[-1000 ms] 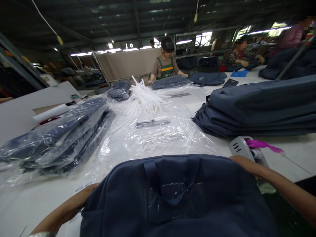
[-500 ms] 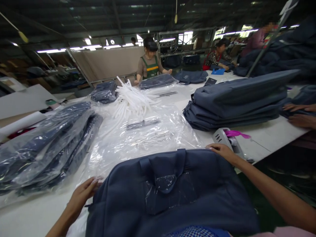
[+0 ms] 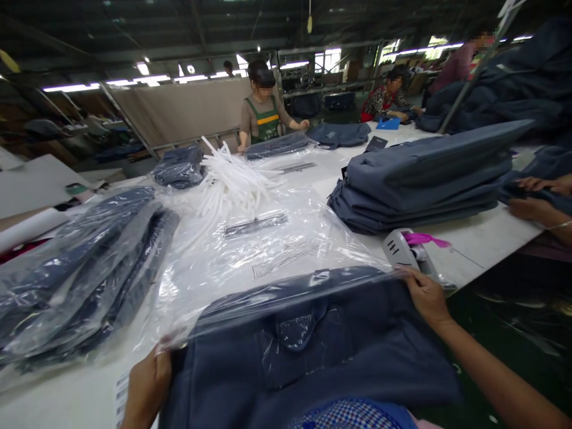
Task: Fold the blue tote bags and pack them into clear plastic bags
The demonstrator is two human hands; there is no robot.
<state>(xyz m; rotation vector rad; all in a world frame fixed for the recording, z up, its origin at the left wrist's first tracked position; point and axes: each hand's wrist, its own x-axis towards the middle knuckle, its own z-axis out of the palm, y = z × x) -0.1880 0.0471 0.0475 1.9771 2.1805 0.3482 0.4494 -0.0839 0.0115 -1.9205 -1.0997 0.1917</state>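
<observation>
A dark blue fabric bag (image 3: 366, 345) lies in front of me at the table's edge, its handle and a clear plastic patch facing up. The mouth of a clear plastic bag (image 3: 286, 289) stretches across its far part. My left hand (image 3: 152, 372) is closed on the plastic at the left corner, fingers pinched. At the right corner, my right hand (image 3: 426, 298) grips the other side of the plastic edge. The rest of the plastic spreads flat on the table beyond, with printed marks on it.
Wrapped bags (image 3: 84, 268) lie at left; white strips (image 3: 239, 179) are heaped further back. A stack of blue bags (image 3: 415, 185) and a grey tape dispenser (image 3: 402, 247) with pink ribbon stand at right. A co-worker (image 3: 263, 113) stands across the table; another person's hands (image 3: 534, 199) are at far right.
Both hands now hold the plastic's edge, which has been drawn toward me over the far part of the fabric bag. Before, the hands were at the bag's corners and its handle lay uncovered.
</observation>
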